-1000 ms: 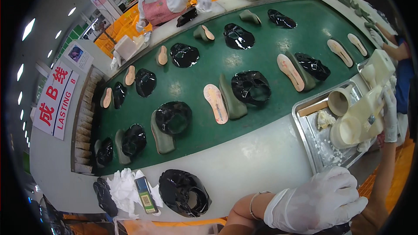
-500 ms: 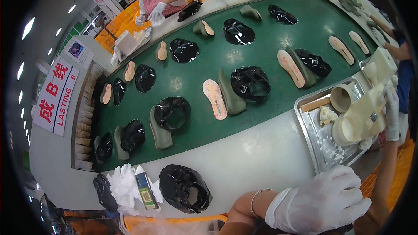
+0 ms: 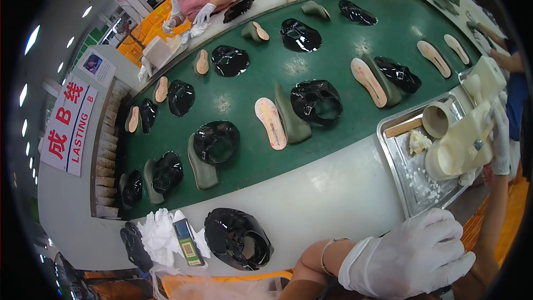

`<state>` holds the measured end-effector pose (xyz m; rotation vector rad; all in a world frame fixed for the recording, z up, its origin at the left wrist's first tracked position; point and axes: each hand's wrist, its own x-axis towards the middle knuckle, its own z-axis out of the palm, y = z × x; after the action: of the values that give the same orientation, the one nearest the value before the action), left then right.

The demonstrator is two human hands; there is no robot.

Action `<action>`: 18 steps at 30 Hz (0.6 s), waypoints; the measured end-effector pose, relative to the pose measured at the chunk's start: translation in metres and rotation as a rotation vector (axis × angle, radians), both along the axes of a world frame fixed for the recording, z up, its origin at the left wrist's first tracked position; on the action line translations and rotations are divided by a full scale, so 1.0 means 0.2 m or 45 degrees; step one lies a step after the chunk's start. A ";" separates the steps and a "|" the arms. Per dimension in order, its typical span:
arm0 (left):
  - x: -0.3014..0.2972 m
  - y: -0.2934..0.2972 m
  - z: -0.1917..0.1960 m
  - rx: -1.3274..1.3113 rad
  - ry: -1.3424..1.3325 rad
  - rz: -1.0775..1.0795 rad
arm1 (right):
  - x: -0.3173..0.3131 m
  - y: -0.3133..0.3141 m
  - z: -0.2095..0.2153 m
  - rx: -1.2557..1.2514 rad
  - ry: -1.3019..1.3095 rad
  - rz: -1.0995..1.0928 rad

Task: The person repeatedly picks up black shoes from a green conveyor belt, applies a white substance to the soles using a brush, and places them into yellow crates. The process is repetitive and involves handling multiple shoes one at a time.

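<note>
Gloves covered what showed of the person's hands: the right hand (image 3: pixel 408 255), in a white glove, lay at the lower edge with its fingers curled loosely together, gripping nothing and resting just off the white table (image 3: pixel 311 200) rim; a thin bracelet (image 3: pixel 327 250) circled the wrist. The left hand did not show. Nearest to the gloved hand sat a glossy black shoe upper (image 3: pixel 237 239) on the table's pale border, with a heap of white rags (image 3: pixel 161 236) and a small green-and-yellow packet (image 3: pixel 187 243) just beside it to the left. Beyond the border ran a green conveyor belt (image 3: pixel 333 50) carrying rows of black uppers, olive lasts and tan insoles, among them one pairing of insole (image 3: pixel 270 123) and olive last (image 3: pixel 291 116) lying side by side next to a black upper (image 3: pixel 316 100). To the right stood a metal tray (image 3: pixel 400 172) holding a cream cup-shaped pot (image 3: pixel 437 119) and white crumbs, where a co-worker's gloved hand (image 3: pixel 499 139) held a cream block-shaped tool (image 3: pixel 463 144). At the far end of the belt another person in a pink apron (image 3: pixel 194 5) worked with gloved hands. A red-and-white sign (image 3: pixel 69 128) hung at the left.
</note>
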<state>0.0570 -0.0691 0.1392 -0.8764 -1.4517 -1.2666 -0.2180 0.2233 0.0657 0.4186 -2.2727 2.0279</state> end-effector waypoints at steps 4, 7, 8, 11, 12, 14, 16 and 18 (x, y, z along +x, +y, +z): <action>0.02 0.04 0.00 0.093 -0.027 0.064 | -0.02 0.06 -0.03 -0.001 0.009 0.011; 0.05 0.03 0.01 0.093 -0.041 0.054 | 0.00 0.01 -0.02 -0.065 -0.002 -0.080; 0.06 0.03 0.01 0.117 -0.036 0.046 | 0.00 0.00 -0.01 -0.069 -0.003 -0.092; 0.10 0.07 0.00 0.143 -0.073 -0.004 | -0.02 0.03 -0.01 -0.078 -0.007 -0.012; 0.12 0.04 0.00 0.059 -0.135 -0.073 | -0.06 0.08 -0.02 -0.069 -0.006 0.083; 0.13 0.01 0.01 -0.006 -0.188 -0.135 | -0.07 0.08 -0.02 -0.068 -0.034 0.147; 0.13 0.00 0.03 0.026 -0.166 -0.125 | -0.06 0.06 -0.02 -0.090 -0.086 0.081; 0.14 -0.01 0.01 -0.036 -0.178 -0.166 | -0.05 0.05 -0.01 -0.106 -0.110 -0.013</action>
<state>0.0851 -0.0707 0.1416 -0.9295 -1.5460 -1.4316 -0.2280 0.2335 0.0631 0.3189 -2.2229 2.1671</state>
